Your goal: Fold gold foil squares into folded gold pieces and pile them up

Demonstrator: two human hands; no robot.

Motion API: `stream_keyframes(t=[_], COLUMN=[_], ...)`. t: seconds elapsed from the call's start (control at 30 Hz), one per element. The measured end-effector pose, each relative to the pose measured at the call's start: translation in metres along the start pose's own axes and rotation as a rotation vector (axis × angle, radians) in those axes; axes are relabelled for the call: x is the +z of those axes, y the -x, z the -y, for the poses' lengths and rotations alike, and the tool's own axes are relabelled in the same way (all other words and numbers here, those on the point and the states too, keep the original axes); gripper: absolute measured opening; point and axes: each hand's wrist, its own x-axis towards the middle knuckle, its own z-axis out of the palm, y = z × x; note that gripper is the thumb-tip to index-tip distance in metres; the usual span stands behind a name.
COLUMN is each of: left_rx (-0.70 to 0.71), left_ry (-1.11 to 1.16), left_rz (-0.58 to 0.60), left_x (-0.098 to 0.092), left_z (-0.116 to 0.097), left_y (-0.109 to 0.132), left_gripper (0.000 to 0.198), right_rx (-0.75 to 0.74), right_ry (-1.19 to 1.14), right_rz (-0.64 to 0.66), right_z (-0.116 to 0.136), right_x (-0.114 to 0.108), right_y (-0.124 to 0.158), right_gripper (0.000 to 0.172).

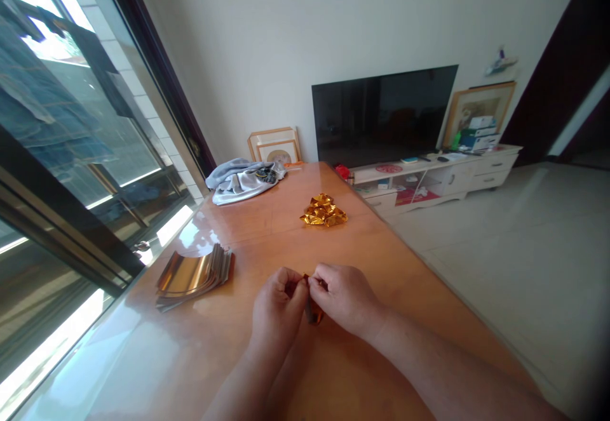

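A folded foil piece (313, 312), copper-gold, is pinched between the hands over the wooden surface (248, 237), its lower end showing below the fingers. The left hand (279, 307) and right hand (344, 299) are curled narrow and nearly meet, each gripping the foil from its own side.

To the left of the hands, a fanned stack of foil sheets (193, 276) lies on the surface. Straight ahead sits a heap of folded gold foil (324, 211), well apart from the hands. Farther along are a crumpled grey cloth (245, 183) and, at the far corner, a small red object (342, 171). Beyond the surface, a black television (381, 115) stands on a white cabinet (429, 176), and a tall window (71, 154) runs along the left.
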Motion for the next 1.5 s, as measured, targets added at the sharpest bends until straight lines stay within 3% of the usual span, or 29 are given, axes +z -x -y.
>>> stream_keyframes(t=[0.23,0.43,0.6,1.07,1.33,1.5], left_rx=[0.135,0.175,0.186,0.216,0.387,0.434], left_ry=[-0.112,-0.125,-0.114,-0.064,-0.398,-0.469], left_rz=[0.011,0.048,0.126,0.214,0.263,0.253], left_x=[-0.004,-0.006,-0.007,-0.01,-0.013,-0.013], left_z=[-0.004,-0.01,-0.014,-0.019,-0.019,-0.019], left_y=[0.001,0.003,0.004,0.005,0.008,0.008], left_gripper=[0.013,0.007,0.015,0.02,0.026,0.026], right_rx=[-0.045,-0.062,-0.037,0.016,0.097,0.159], right_ry=[-0.034,-0.072,-0.118,-0.447,-0.796,-0.907], right_rz=[0.02,0.029,0.033,0.092,0.147,0.184], right_z=[0.0,-0.003,-0.007,-0.013,-0.013,-0.016], right_x=[-0.003,-0.003,-0.001,0.004,0.003,0.004], right_y=[0.0,-0.001,-0.002,-0.003,-0.01,-0.01], right_gripper=[0.023,0.023,0.024,0.021,0.032,0.031])
